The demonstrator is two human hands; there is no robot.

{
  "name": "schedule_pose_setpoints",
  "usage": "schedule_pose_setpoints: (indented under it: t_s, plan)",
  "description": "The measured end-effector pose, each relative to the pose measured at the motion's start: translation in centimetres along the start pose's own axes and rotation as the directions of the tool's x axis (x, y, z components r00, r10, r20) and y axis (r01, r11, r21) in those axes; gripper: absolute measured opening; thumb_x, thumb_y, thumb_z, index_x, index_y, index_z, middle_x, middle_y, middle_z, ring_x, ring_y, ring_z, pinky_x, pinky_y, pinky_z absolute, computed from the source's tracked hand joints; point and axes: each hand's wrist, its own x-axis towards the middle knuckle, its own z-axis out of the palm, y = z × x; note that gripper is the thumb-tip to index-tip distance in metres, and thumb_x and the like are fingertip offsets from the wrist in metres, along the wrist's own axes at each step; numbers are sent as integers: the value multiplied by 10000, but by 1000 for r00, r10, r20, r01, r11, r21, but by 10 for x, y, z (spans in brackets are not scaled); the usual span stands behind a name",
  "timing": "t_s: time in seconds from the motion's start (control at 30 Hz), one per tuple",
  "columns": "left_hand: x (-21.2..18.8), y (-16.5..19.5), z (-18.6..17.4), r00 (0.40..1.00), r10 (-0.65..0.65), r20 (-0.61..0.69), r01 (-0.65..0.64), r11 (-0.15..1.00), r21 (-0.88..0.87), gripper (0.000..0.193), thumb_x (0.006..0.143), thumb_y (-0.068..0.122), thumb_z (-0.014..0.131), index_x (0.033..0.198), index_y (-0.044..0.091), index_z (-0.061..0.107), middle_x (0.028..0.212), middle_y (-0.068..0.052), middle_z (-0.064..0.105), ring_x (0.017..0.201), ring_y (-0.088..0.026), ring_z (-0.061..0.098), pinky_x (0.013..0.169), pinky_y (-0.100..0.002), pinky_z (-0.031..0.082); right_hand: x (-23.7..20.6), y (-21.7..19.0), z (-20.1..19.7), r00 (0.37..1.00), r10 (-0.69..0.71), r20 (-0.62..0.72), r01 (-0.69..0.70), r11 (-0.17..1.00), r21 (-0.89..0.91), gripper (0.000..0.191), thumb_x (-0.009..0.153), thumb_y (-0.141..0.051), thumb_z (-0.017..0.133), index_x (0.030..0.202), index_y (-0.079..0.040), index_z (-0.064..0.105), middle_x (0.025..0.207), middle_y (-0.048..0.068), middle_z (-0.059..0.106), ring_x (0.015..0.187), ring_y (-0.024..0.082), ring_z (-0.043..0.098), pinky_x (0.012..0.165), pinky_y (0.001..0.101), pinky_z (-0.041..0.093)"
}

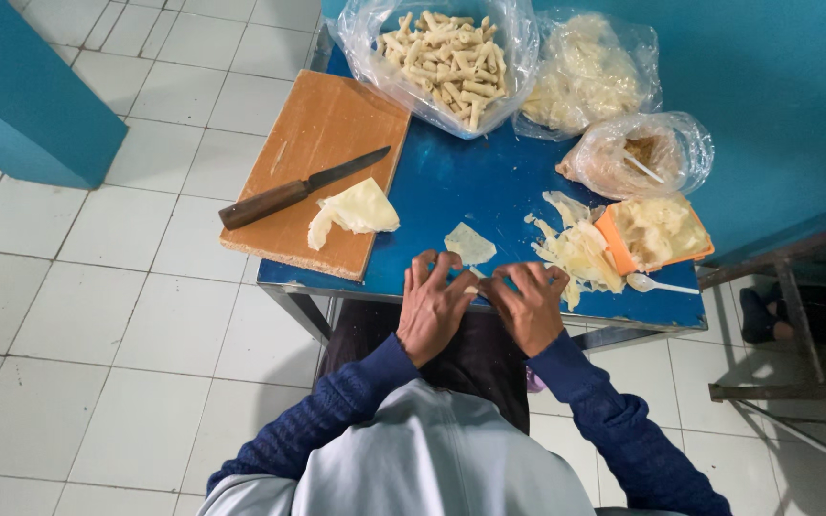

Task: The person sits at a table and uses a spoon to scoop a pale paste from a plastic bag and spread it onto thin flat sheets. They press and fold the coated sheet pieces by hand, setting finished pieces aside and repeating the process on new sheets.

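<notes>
Down at the near edge of the blue tabletop point(461, 182), the left hand point(435, 308) and right hand point(531, 304) lie side by side, fingers curled down over a small pale wrapper piece point(471, 288) — both appear pressed onto it, though how firmly they close I cannot tell. It looks thin, soft and light, likely to tear or stick, so its edges are best pinched gently with the fingertips. Another flat wrapper sheet point(469, 243) lies just beyond the hands. Farther back, a clear bag point(444, 59) holds many rolled pale sticks; a second bag point(585, 75) holds pale sheets; a third bag point(638, 153) holds a crumbly filling with a white spoon. An orange tray point(662, 234) carries more pale material — loose wrappers point(577, 250) piled beside it. A knife point(298, 187) rests on the cutting board point(322, 124).
</notes>
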Motion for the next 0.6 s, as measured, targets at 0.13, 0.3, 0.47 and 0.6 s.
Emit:
schedule_pose_setpoints:
  t_s: [0.13,0.3,0.47,0.6]
  plan:
    - [0,0,2,996,38,-75,-31,996,88,167,875,176,731,1028,114,702,1213,-86,537,1214,-341,451,962,-495,377,-9,-7,0,1000,6,-28,-7,1000,-26,229,906,-115,729,1125,-184,741,1067,-54,663,1067,176,590,938,491,312]
    - [1,-3,1,996,-16,-92,24,996,89,131,882,159,703,987,84,681,1171,-104,555,1184,-353,476,928,-490,383,-16,-11,-7,999,8,50,-1,990,-144,432,865,-44,658,1243,-242,725,1239,-94,662,1134,154,558,922,492,296]
    - [23,-26,1,991,-97,-97,107,989,102,138,967,114,632,1066,19,641,1083,-139,561,1038,-355,524,898,-456,450,-4,-13,0,994,41,98,-24,986,-167,506,883,-100,633,1344,-304,674,1344,-90,587,1176,193,476,922,528,310]
    - [43,-40,11,987,-150,-52,153,986,61,248,918,127,682,1100,-17,594,1085,-182,548,1030,-395,535,869,-482,470,12,-5,10,985,22,170,32,951,-307,593,843,-92,618,1384,-335,633,1299,-59,593,1155,201,473,926,510,351]
